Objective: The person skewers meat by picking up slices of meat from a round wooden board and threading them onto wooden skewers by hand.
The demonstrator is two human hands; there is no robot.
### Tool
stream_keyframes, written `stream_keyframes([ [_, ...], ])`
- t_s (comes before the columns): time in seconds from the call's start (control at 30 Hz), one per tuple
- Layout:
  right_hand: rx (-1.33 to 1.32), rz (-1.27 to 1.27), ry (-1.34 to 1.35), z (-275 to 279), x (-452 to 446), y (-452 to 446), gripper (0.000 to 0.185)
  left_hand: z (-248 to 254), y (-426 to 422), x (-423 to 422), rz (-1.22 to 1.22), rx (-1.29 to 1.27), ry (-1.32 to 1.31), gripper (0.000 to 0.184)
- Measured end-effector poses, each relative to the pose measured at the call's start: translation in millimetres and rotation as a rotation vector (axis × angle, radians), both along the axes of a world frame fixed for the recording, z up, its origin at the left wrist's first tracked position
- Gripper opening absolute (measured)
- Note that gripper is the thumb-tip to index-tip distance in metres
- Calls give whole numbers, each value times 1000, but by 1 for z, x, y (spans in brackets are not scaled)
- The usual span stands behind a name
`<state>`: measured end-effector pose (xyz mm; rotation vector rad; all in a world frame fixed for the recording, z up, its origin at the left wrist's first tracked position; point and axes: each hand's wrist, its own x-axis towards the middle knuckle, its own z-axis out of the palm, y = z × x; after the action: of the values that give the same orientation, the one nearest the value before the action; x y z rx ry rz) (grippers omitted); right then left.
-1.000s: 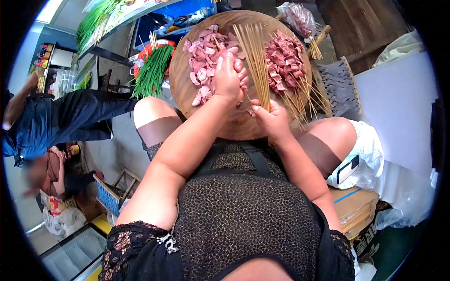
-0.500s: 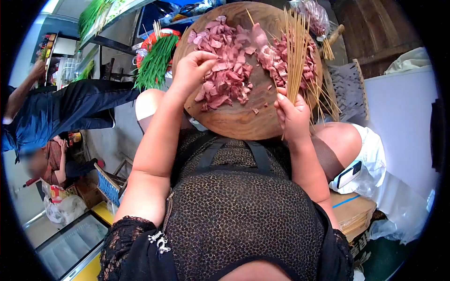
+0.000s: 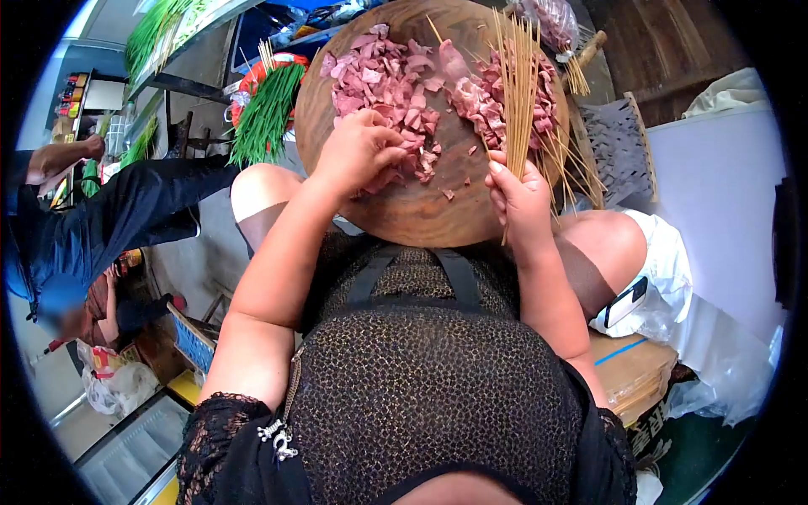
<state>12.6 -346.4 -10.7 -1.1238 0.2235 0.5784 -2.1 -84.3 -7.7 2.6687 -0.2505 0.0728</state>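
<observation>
My right hand [image 3: 523,198] grips a fanned bundle of thin bamboo skewers [image 3: 518,93] near their lower ends. One skewer, held off to the left between thumb and finger, runs up beside threaded meat. At the pile of cut raw meat [image 3: 383,80], my left hand [image 3: 360,153] has its fingers curled inward, fingertips against the lower part of the pile. Whether a piece is pinched there I cannot make out. Both piles lie on a round wooden board [image 3: 421,219]. Meat on skewers [image 3: 480,101] lies to the right, partly behind the bundle.
Green chives [image 3: 268,114] stand bundled left of the board. A bag of skewers [image 3: 551,29] lies beyond it at the upper right. A phone [image 3: 627,305] rests by my right thigh. Two people [image 3: 93,202] are at the left, near a blue folding chair [image 3: 192,337].
My left hand has moved down and slightly right, from the left edge of the meat pile to its lower part. My right hand still holds the skewers. The view has shifted slightly.
</observation>
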Motion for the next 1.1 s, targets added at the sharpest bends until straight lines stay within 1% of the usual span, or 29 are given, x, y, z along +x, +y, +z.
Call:
stream_keyframes([
  [0.03, 0, 8, -4, 0, 1, -1, 19, 1, 0, 1, 79, -97, 52, 19],
  [0.07, 1, 15, -10, 0, 2, -1, 19, 4, -1, 6, 77, -95, 49, 19],
  [0.13, -7, 13, -19, 0, 2, 0, 19, 10, -2, 24, 157, -116, -12, 18],
  [0.17, -17, 11, -30, 0, 3, 2, 18, 12, -1, 34, 97, -61, -87, 17],
  [0.2, -17, 11, -37, 0, 4, 2, 18, 7, 1, 43, 96, -62, -94, 17],
  [0.27, -20, 34, -36, 1, 4, 2, 18, -11, 5, 59, 50, 149, -115, 22],
  [0.3, -3, 30, -39, 2, 4, 3, 18, -7, 6, 63, -40, 217, -95, 23],
  [0.33, -4, 26, -45, 3, 5, 2, 18, -4, 9, 65, -43, 217, -101, 23],
  [0.4, -21, 35, -40, 2, 4, 0, 18, 6, 11, 64, -70, 185, 69, 18],
  [0.43, -18, 37, -27, 3, 3, 0, 18, 5, 11, 58, 28, 66, 14, 17],
  [0.47, -14, 39, -26, 3, 2, 0, 18, 2, 13, 57, 30, 71, 15, 17],
  [0.57, -21, 56, -18, 2, 1, 2, 18, -7, 19, 50, 212, -94, -133, 17],
  [0.67, -44, 53, -34, 1, 0, 2, 18, 2, 3, 54, 145, -137, -140, 17],
  [0.7, -32, 42, -35, -1, 1, 2, 18, -3, 2, 58, 17, 3, -217, 16],
  [0.73, -20, 30, -37, -1, 3, 2, 17, -8, 4, 62, 18, 1, -220, 16],
  [0.8, -16, 36, -32, 0, 3, 2, 17, -11, 2, 68, -3, 150, -62, 15],
  [0.83, -9, 40, -26, 0, 2, 2, 17, -7, 3, 68, 10, 181, -59, 17],
  [0.87, -10, 32, -25, -1, 3, 1, 17, -4, 4, 68, 2, 181, -58, 17],
  [0.93, -32, 40, -49, -4, 0, -3, 17, -1, 7, 65, 95, 25, -25, 17],
  [0.97, -31, 34, -43, -4, -1, -4, 17, -8, 15, 65, 104, 91, -7, 15],
  [1.0, -33, 27, -35, -2, -1, -4, 17, -6, 13, 62, 101, 92, -2, 15],
  [1.07, -32, 22, -25, -1, -1, -4, 17, -2, 12, 52, 104, 72, -118, 13],
  [1.1, -29, 20, -21, -1, 0, -4, 18, -1, 6, 49, 62, 60, -205, 13],
])
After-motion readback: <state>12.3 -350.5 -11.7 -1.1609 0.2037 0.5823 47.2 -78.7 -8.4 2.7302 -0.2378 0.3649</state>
